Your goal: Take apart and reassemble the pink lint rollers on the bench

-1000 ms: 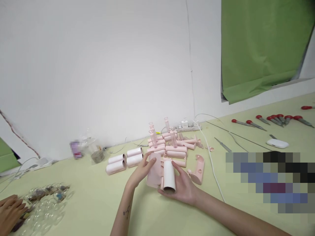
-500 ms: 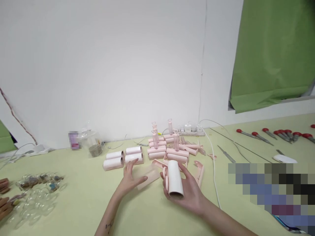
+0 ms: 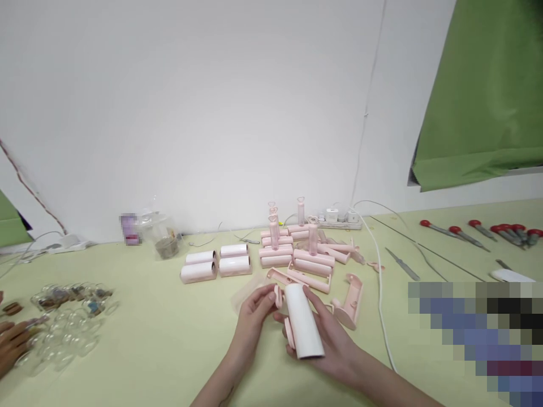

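Note:
My right hand (image 3: pixel 335 345) cradles a white lint roller roll (image 3: pixel 303 328) that sits on a pink frame, fingers wrapped under it. My left hand (image 3: pixel 254 316) pinches the pink end of that roller at its left side. A translucent pink cover (image 3: pixel 246 294) lies flat on the table just behind my left hand. A pile of pink roller handles and frames (image 3: pixel 301 254) lies beyond my hands. Finished white rolls in pink holders (image 3: pixel 216 265) rest to the left of the pile.
A pink holder (image 3: pixel 350 302) lies right of my hands beside a white cable (image 3: pixel 382 305). Red-handled screwdrivers (image 3: pixel 479 232) line the far right. Clear small jars (image 3: pixel 68 316) and another person's hand (image 3: pixel 12 342) are at the left. A power strip (image 3: pixel 339 217) sits by the wall.
My left hand let go of the translucent pink cover, left it on the table and moved right to the roller's end. The right hand with the roller stayed, tilting slightly.

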### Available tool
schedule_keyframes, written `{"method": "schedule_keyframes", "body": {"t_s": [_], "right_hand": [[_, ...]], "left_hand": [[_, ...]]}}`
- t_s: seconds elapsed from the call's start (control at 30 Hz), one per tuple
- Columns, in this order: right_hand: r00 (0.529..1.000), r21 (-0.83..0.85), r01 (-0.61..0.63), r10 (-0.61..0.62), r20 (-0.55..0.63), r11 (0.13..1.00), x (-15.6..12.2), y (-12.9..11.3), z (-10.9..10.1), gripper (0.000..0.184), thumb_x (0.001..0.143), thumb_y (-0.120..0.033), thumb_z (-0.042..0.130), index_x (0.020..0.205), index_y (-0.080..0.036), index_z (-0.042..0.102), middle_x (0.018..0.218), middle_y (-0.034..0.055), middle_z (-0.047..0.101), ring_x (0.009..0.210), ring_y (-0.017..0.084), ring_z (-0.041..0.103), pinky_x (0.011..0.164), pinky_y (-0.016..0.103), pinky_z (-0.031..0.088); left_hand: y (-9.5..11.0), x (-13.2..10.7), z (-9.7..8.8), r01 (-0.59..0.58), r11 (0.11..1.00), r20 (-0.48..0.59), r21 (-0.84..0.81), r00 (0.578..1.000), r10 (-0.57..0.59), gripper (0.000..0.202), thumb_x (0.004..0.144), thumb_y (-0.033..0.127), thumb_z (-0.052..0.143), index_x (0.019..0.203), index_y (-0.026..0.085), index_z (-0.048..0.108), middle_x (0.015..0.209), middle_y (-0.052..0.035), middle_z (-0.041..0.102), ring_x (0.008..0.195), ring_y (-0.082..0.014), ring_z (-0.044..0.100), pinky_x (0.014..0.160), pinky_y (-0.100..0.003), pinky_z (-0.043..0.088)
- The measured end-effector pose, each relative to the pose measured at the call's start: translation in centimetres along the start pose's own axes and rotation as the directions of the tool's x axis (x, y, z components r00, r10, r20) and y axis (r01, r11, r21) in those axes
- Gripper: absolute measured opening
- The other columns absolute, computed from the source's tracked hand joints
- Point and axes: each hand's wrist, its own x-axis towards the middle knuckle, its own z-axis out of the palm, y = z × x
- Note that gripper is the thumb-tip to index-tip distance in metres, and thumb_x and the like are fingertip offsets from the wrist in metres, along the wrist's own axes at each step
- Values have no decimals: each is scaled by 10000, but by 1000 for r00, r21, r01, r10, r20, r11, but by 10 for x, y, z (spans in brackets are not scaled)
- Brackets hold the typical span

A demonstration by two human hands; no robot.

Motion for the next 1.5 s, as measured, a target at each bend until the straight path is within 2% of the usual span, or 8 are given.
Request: {"method": "schedule_keyframes", "body": {"t_s": [0.07, 0.2, 0.53, 0.67, 0.8, 0.87, 1.17, 1.5], "right_hand": [[998, -95, -63, 63, -4, 993, -3, 4, 0, 454, 764, -603, 449, 862, -181, 584, 710, 30, 625, 509, 149, 551, 520, 302, 441], [985, -248, -160, 169, 16, 955, -7, 8, -2, 571, 764, -649, 384, 805, -124, 603, 678, 32, 608, 454, 131, 541, 500, 269, 431], [988, -385, -155, 145, -54, 910, -11, 5, 1, 645, 768, -679, 318, 709, -104, 605, 475, 16, 530, 423, 97, 472, 446, 192, 344], [999, -183, -52, 49, -21, 982, -5, -1, 2, 544, 778, -621, 395, 808, -116, 593, 625, 52, 591, 510, 122, 509, 463, 212, 365], [971, -63, 192, -199, -134, 979, 4, -9, -3, 96, 752, -226, 584, 782, -135, 589, 591, 1, 563, 492, 96, 482, 459, 201, 357], [957, -47, 231, -236, -168, 972, 6, -10, -5, 92, 725, -141, 583, 815, -129, 596, 652, 17, 602, 574, 122, 539, 528, 216, 399], [975, 116, 112, -86, -206, 987, 2, -13, -4, 389, 831, -288, 423, 1164, -93, 477, 849, 89, 652, 629, 167, 583, 561, 253, 423], [966, 34, 179, -169, -194, 983, 2, -13, -8, 422, 749, -210, 551, 1159, -129, 494, 927, 89, 656, 694, 175, 617, 640, 273, 461]], "left_hand": [[2, 0, -3, -57, 997, -16, 46, 998, 58, 356, 728, 390, 598, 1002, 166, 633, 1035, -68, 644, 996, -222, 549, 896, -323, 407], [5, -3, -2, -19, 983, 117, 180, 993, -2, 368, 771, 427, 525, 992, 164, 658, 922, -46, 681, 909, -223, 578, 882, -347, 416], [5, -8, -1, -67, 969, 189, 238, 982, 21, 339, 710, 399, 607, 973, 197, 673, 998, -63, 671, 926, -248, 585, 840, -337, 459], [5, -3, -14, -151, 971, -52, 186, 985, 163, 354, 704, 419, 604, 967, 192, 673, 1022, -55, 655, 907, -243, 574, 740, -329, 516], [3, -2, -19, -258, 961, -276, 101, 921, 276, 379, 720, 422, 590, 1030, 209, 635, 1105, -30, 599, 978, -229, 540, 709, -290, 540], [0, -5, -15, -272, 950, -252, 152, 919, 303, 338, 715, 411, 601, 989, 221, 652, 1104, -28, 589, 1000, -234, 532, 709, -281, 542], [-10, -16, -4, -407, 857, -137, 316, 874, 465, 255, 722, 343, 614, 955, 251, 660, 1075, -56, 574, 1066, -238, 494, 761, -282, 504], [-7, -19, -4, -440, 806, -28, 395, 872, 490, 262, 745, 290, 598, 1003, 301, 644, 1061, -40, 565, 1023, -218, 508, 730, -243, 484]]}}
